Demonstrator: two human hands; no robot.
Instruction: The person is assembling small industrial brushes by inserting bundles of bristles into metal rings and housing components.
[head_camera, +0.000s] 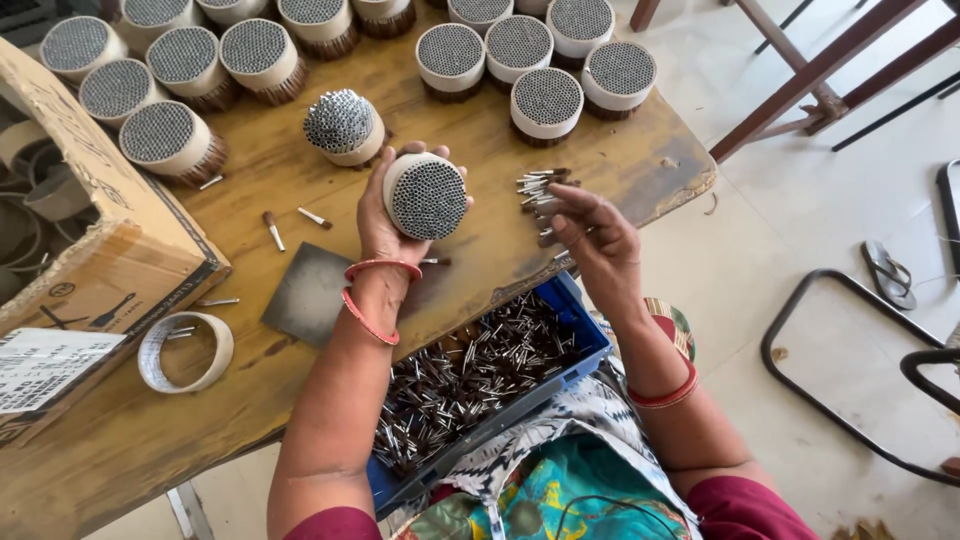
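Note:
My left hand (385, 215) grips a round bundle (426, 195) of small metal-tipped brush heads, bound by a pale band, its silver ends facing up. My right hand (590, 235) hovers to the right over the table edge and pinches a small bunch of loose brush heads (542, 190) between thumb and fingers. Beside the held bundle, a second bundle (343, 126) with uneven ends stands on the wooden table (280, 180). A blue tray (585, 335) of several loose brush heads rests on my lap below the table edge.
Several finished bundles (545, 100) stand in rows along the table's far side. A cardboard box (95, 250) sits at left, with an empty paper ring (185, 350) and a dark metal plate (310, 292) near it. Chair frames and a sandal (888, 272) lie on the floor to the right.

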